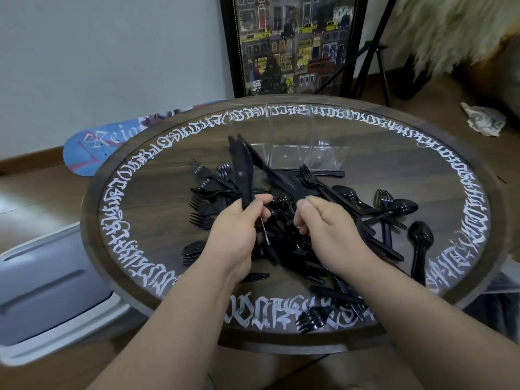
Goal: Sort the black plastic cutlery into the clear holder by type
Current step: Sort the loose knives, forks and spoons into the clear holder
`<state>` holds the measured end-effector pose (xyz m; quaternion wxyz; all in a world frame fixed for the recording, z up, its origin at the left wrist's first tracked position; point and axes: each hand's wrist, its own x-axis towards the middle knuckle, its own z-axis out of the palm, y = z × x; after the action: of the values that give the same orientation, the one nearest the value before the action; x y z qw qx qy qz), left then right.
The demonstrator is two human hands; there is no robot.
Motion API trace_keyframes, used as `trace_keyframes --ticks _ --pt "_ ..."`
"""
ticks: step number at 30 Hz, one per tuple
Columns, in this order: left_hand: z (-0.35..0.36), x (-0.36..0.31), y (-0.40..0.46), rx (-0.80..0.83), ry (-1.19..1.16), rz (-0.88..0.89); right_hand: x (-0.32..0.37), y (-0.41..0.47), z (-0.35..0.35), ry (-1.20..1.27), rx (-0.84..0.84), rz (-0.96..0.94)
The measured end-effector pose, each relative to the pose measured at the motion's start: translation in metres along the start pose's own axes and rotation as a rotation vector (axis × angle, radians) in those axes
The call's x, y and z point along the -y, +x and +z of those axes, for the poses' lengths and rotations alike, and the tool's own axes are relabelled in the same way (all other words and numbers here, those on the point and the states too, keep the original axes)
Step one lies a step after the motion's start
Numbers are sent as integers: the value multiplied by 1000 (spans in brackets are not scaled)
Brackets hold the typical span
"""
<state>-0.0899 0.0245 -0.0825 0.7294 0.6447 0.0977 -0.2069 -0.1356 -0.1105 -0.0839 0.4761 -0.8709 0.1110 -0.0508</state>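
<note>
Currently mid-sort: left hand (235, 235) gripping a bundle of knives (243, 170) by the handles, blades fanned up and away, fingers curled round them. Right hand (326, 223) pinching another knife (277, 178) out of the pile (295, 235), fingers curled on its handle end. Holder (304, 144) at the far side of the counter (365, 153), beyond the pile, looking empty as far as clear walls allow telling. Forks, spoons and knives tangled across the counter middle; one fork (311, 319) lying near the front edge. Risks: bundle splaying and slipping if more get added, since grip sits low on smooth handles; tines snagging the drawn knife and dragging pieces off the edge; light holder tipping or sliding when a full bundle drops in; dividers hard to see, so wrong compartment likely.
</note>
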Motion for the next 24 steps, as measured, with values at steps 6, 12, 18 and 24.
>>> trace_keyframes --ticks 6,12,18,24 --pt "-1 -16 -13 118 -243 -29 16 -9 -7 -281 278 -90" --pt "-7 -26 -17 88 44 111 51 11 -27 -264 293 -40" --pt "-15 -62 -15 233 731 355 92 48 -38 475 275 64" --pt "-7 -111 15 306 1064 510 125 77 -50 251 126 -150"
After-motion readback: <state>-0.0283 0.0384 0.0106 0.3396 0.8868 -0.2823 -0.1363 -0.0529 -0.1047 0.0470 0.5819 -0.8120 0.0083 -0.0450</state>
